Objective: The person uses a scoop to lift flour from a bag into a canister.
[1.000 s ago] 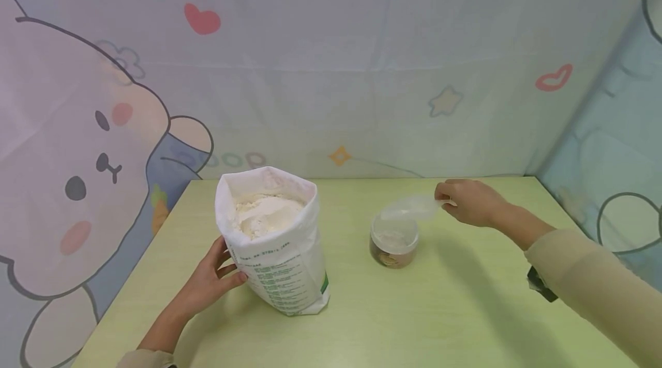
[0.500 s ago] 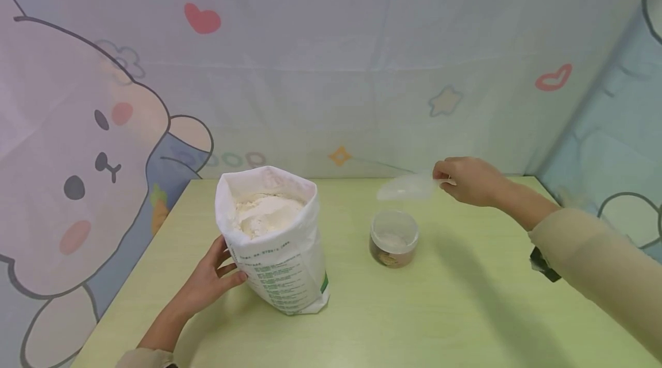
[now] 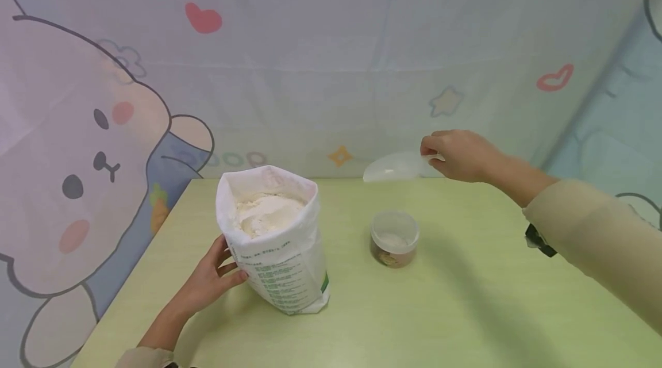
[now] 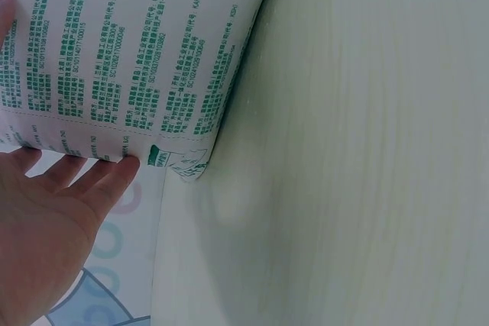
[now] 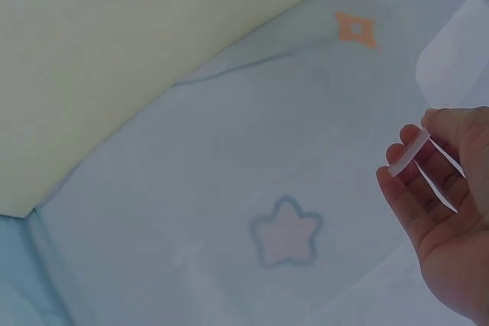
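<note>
An open white bag of flour (image 3: 279, 264) stands left of centre on the table, with green print on its front. Against its left edge rests my left hand (image 3: 207, 282), thumb on the printed face and fingers (image 4: 114, 181) along the side. My right hand (image 3: 460, 155) grips the handle of a translucent plastic scoop (image 3: 395, 167), raised above the back of the table. In the right wrist view, the fingers curl around the handle (image 5: 409, 152). Below the scoop, a clear round tub (image 3: 394, 241) stands on the table with some white powder at its bottom.
The pale yellow-green table (image 3: 362, 322) ends at a cartoon-printed cloth backdrop (image 3: 320, 98). More of the cloth hangs along the left and right sides. The bag stands left of the tub, with bare tabletop between them.
My right hand has lifted the scoop from just over the tub, up and slightly left toward the backdrop. My left hand, the bag and the tub stay in place.
</note>
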Motion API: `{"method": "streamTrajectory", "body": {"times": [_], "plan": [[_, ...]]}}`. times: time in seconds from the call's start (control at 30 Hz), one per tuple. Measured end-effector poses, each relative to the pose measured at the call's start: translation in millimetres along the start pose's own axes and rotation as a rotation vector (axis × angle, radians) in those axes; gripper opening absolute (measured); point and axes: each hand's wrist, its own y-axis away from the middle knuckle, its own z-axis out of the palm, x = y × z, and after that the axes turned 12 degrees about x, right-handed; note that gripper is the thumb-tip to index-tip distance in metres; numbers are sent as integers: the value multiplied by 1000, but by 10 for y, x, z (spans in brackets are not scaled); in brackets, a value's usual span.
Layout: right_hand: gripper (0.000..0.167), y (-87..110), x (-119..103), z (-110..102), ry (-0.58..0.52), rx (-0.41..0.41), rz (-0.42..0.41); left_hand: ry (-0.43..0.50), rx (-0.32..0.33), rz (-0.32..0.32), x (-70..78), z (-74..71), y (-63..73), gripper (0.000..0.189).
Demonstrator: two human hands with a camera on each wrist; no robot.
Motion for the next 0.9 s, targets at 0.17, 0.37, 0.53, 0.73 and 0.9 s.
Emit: {"method": "streamTrajectory", "body": {"times": [0.17, 0.37, 0.53, 0.73, 0.9], "plan": [[12, -170, -112, -108, 14, 24, -1, 8, -2, 2, 9, -8, 5, 83], [12, -357, -284, -231, 34, 38, -15, 3, -1, 2, -1, -8, 5, 83], [13, -494, -407, -281, 29, 56, -33, 9, -5, -2, 4, -4, 1, 84], [15, -638, -574, -307, 37, 57, -53, 10, 0, 0, 8, 1, -4, 84], [16, -727, -714, -303, 29, 64, -69, 4, 2, -2, 9, 7, -8, 84]]}}
